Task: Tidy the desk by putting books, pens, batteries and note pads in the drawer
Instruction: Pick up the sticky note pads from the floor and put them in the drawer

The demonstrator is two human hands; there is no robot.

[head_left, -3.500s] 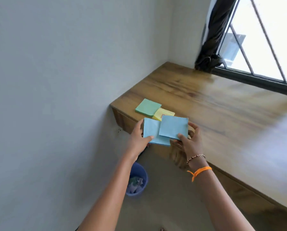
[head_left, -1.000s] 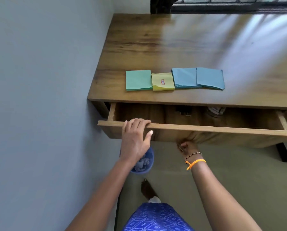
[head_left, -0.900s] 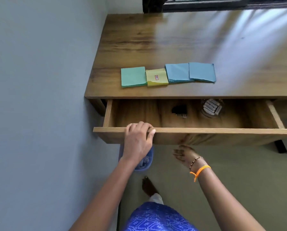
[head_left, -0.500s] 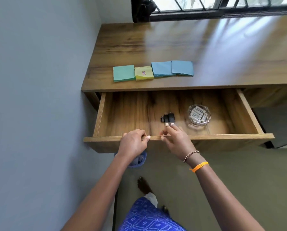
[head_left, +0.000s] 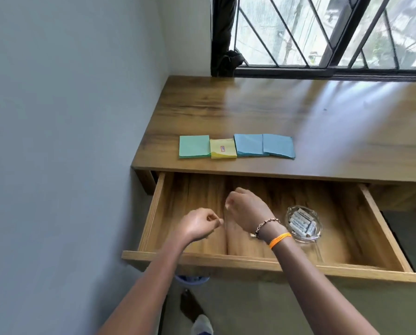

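Note:
Four note pads lie in a row near the front edge of the wooden desk [head_left: 298, 112]: a green pad [head_left: 194, 146], a yellow pad [head_left: 222, 151] and two overlapping blue pads [head_left: 249, 145] [head_left: 278, 145]. Below them the drawer [head_left: 226, 259] is pulled far out. My left hand [head_left: 199, 226] and my right hand [head_left: 245, 209] hover over the drawer's middle, fingers loosely curled, holding nothing. A glass dish of batteries [head_left: 303, 223] sits inside the drawer to the right of my right wrist. A small dark item is mostly hidden under that wrist.
A grey wall [head_left: 69, 141] runs close along the desk's left end. A barred window [head_left: 323, 32] with a dark curtain [head_left: 226, 44] is behind the desk. A blue bin [head_left: 192, 279] stands on the floor beneath the drawer front.
The pads were laid on the desk and the drawer was pulled out. In the last half second both hands left the drawer's front edge and rose over its inside.

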